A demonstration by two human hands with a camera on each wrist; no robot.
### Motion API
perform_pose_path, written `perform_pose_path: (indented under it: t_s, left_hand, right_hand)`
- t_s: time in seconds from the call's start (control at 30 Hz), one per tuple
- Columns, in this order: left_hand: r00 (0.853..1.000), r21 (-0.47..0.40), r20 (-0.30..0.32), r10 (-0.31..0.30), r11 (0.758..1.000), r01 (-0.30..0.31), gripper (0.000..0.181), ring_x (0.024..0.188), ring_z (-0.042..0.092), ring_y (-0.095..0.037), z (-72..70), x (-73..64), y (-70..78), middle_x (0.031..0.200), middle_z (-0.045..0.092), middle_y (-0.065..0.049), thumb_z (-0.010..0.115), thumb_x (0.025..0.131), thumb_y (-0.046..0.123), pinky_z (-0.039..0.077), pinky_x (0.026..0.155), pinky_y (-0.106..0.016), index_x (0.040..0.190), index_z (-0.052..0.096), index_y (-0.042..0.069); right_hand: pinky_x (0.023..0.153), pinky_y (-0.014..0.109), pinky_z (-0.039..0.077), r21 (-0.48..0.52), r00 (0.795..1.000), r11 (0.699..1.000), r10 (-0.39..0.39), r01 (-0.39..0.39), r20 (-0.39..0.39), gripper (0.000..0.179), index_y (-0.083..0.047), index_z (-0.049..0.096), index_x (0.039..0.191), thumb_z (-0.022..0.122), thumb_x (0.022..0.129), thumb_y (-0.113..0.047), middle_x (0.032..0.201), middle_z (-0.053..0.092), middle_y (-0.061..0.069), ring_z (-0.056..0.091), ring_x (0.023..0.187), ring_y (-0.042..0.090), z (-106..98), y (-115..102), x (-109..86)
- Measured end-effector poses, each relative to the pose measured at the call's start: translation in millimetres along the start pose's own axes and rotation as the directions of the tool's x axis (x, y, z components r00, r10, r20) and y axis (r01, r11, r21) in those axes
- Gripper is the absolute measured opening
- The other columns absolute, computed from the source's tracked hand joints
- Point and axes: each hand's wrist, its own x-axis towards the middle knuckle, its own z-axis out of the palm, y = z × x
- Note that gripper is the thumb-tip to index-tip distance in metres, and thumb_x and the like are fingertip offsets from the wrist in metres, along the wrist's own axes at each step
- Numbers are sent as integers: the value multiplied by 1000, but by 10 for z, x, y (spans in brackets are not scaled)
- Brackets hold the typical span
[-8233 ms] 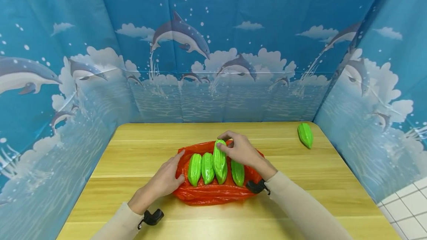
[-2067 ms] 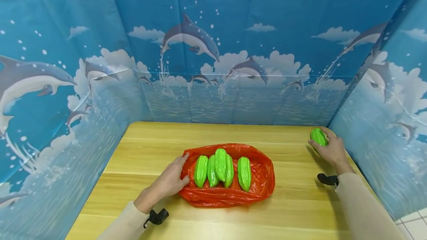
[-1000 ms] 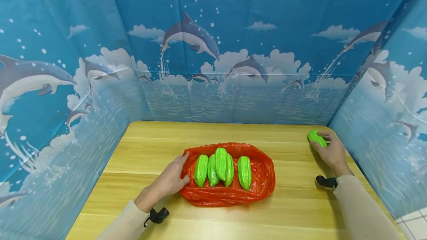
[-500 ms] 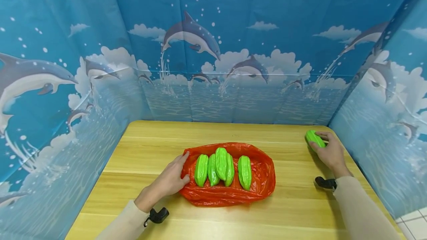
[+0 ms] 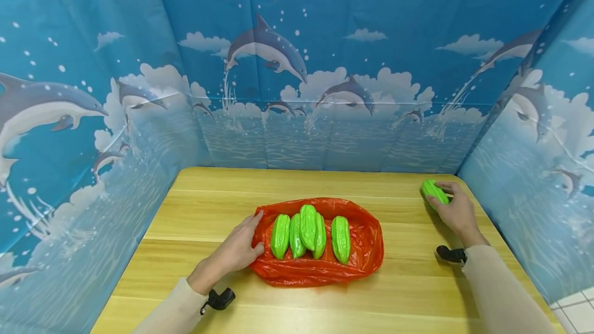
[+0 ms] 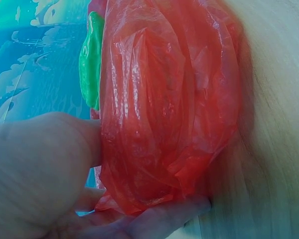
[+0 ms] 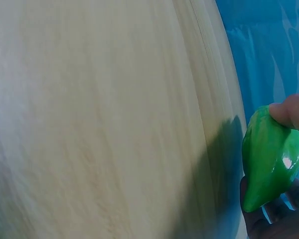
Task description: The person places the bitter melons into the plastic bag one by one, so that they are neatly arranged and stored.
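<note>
My right hand [image 5: 458, 211], at the far right corner of the table, holds a green ridged star fruit [image 5: 435, 191] between thumb and fingers. In the right wrist view the star fruit [image 7: 270, 159] tapers to a point and appears raised off the wood, with a shadow beside it. My left hand [image 5: 235, 246] holds the left end of an open red plastic bag [image 5: 315, 275], thumb at its rim; the left wrist view shows the crinkled bag [image 6: 149, 109] between thumb and fingers. Several more star fruits [image 5: 341, 240] lie in the bag, one star fruit [image 5: 308, 227] on top of others.
The wooden table [image 5: 195, 205] reaches back to a blue dolphin-print curtain [image 5: 297, 133], which also hangs along both sides. A black wrist mount [image 5: 221, 299] sits on the left wrist, another wrist mount [image 5: 450, 254] on the right.
Over eight seconds, the right hand has left the bag and taken hold of the star fruit at the far right. In the last second both have moved slightly left. The left hand stays put.
</note>
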Motion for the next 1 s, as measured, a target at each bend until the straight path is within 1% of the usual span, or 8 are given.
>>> perform_pose_path:
  t_s: [0.17, 0.4, 0.57, 0.77, 1.0]
  left_hand:
    - [1000, 1, 3, -2, 1000, 2, 88, 170, 44, -53, 5, 1, -2, 184, 41, -31, 79, 105, 6, 41, 138, -69, 181, 36, -1]
    - [1000, 2, 5, -1, 1000, 1, 88, 170, 44, -53, 9, 11, -8, 185, 42, -30, 80, 104, 5, 41, 139, -69, 181, 36, -2]
    - [1000, 4, 3, 10, 1000, -10, 88, 171, 44, -53, 4, 19, -7, 184, 42, -31, 80, 104, 5, 41, 139, -68, 180, 36, -2]
    - [1000, 2, 8, 8, 1000, -8, 89, 171, 44, -53, 1, 23, -7, 185, 41, -31, 80, 104, 5, 41, 139, -68, 180, 36, -3]
    - [1000, -2, 8, 11, 1000, -11, 89, 171, 44, -53, -2, 23, 0, 185, 41, -31, 80, 104, 5, 41, 139, -68, 180, 36, -3]
  right_hand:
    - [103, 76, 58, -4, 1000, 1000, -4, 4, -3, 70, 3, 43, 174, 67, 119, -33, 169, 49, 46, 58, 140, 65, 38, -30, -22]
    - [102, 76, 59, -7, 999, 999, -34, 34, -4, 73, 5, 39, 176, 68, 119, -31, 166, 50, 48, 59, 138, 65, 59, -79, -49]
    - [100, 75, 59, -5, 999, 999, -51, 51, -5, 73, 5, 39, 176, 68, 119, -30, 165, 51, 48, 60, 137, 65, 67, -88, -49]
    - [101, 74, 60, -3, 998, 998, -56, 56, 10, 73, 6, 39, 176, 67, 119, -30, 166, 49, 48, 59, 139, 65, 66, -118, -66]
    - [101, 73, 59, -9, 998, 998, -59, 59, 11, 73, 6, 40, 176, 68, 119, -29, 166, 49, 48, 59, 138, 65, 68, -194, -82]
